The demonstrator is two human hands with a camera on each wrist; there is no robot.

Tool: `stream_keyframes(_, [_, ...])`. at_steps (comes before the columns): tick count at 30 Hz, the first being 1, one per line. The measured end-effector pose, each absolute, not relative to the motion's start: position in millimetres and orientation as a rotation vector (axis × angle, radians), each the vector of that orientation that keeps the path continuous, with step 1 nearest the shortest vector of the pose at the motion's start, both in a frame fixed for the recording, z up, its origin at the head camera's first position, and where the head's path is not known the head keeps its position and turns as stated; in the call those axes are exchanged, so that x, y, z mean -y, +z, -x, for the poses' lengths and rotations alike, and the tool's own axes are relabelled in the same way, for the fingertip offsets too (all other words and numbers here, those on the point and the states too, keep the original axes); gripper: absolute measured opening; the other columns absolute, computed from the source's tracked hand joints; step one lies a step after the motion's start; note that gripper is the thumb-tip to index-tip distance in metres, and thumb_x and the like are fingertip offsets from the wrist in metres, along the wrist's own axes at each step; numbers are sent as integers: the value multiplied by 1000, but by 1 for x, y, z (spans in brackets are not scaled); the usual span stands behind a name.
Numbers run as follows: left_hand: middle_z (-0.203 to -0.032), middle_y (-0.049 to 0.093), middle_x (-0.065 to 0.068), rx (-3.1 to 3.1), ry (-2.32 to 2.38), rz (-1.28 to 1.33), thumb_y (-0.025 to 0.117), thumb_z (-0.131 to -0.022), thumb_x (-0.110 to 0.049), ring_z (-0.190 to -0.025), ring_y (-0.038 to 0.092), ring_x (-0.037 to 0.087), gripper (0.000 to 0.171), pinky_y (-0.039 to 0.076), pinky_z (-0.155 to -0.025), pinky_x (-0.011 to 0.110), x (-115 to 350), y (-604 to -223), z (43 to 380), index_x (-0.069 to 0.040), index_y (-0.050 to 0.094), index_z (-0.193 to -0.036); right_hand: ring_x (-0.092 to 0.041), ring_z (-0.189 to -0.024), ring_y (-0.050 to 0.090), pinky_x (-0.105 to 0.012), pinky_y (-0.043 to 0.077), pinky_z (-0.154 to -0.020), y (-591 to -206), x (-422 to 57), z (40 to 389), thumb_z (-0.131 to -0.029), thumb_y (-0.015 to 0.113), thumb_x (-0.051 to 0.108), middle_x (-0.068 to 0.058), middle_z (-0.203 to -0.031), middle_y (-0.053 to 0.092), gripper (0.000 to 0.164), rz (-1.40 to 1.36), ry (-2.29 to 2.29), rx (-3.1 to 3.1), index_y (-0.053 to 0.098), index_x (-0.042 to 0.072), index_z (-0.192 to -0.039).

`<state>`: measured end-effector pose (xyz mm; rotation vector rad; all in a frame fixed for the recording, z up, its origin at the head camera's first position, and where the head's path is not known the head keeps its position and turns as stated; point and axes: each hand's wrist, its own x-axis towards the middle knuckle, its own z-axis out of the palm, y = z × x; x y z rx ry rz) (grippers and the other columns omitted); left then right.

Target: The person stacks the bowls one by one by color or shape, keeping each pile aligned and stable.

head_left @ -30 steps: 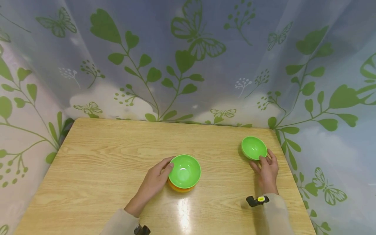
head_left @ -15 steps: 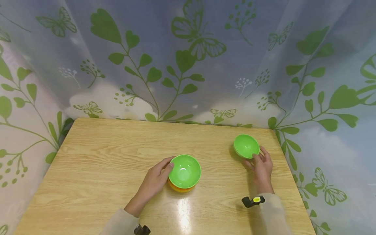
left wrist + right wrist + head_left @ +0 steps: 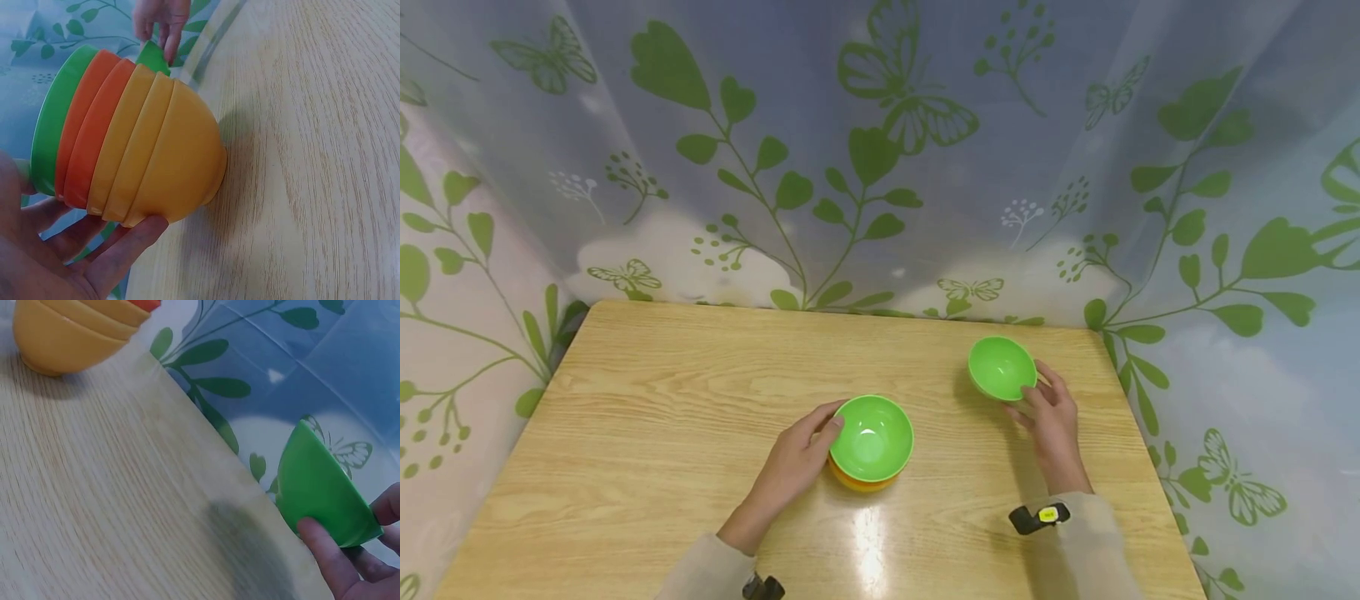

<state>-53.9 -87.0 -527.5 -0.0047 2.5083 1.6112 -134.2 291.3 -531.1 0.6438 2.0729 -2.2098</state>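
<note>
A stack of nested bowls stands near the middle of the table, with a green bowl on top, orange bowls under it and yellow bowls lowest. My left hand holds the stack from its left side, thumb at the green rim and fingers along the outer walls. My right hand pinches a separate green bowl by its near right rim, thumb on the rim and fingers below. This bowl is raised off the table and tilted; its shadow falls on the wood in the right wrist view.
The wooden table ends at the back against a curtain printed with green leaves and butterflies. Curtain also hangs along the left and right sides. A dark wrist camera sits on the right sleeve.
My right hand has carried the separate green bowl leftward and slightly away, bringing it nearer the stack. My left hand and the stack have stayed in place.
</note>
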Motion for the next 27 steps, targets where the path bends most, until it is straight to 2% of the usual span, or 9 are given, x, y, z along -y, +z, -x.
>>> stream_keyframes(10, [-149, 69, 3, -2496, 1621, 15, 49, -116, -47, -147, 58, 34, 44, 41, -125, 68, 87, -529, 54, -28, 63, -153, -15, -128, 61, -38, 64, -104, -512, -272, 130, -113, 51, 6, -12, -158, 45, 61, -496, -2134, -2094, 36, 18, -171])
stream_keyframes(19, [-151, 68, 3, -2503, 1614, 10, 49, -116, -47, -149, 57, 35, 44, 41, -125, 67, 88, -529, 54, -28, 63, -153, -10, -119, 66, -36, 67, -95, -497, -255, 126, -112, 51, 5, -18, -159, 46, 58, -376, -2082, -2127, 39, 15, -169])
stream_keyframes(27, [-153, 67, 3, -2505, 1609, 7, 48, -116, -48, -150, 56, 35, 45, 40, -126, 67, 87, -528, 54, -28, 63, -153, -13, -121, 67, -36, 68, -93, -483, -242, 124, -112, 52, 7, -21, -157, 49, 58, -272, -2038, -2159, 41, 16, -168])
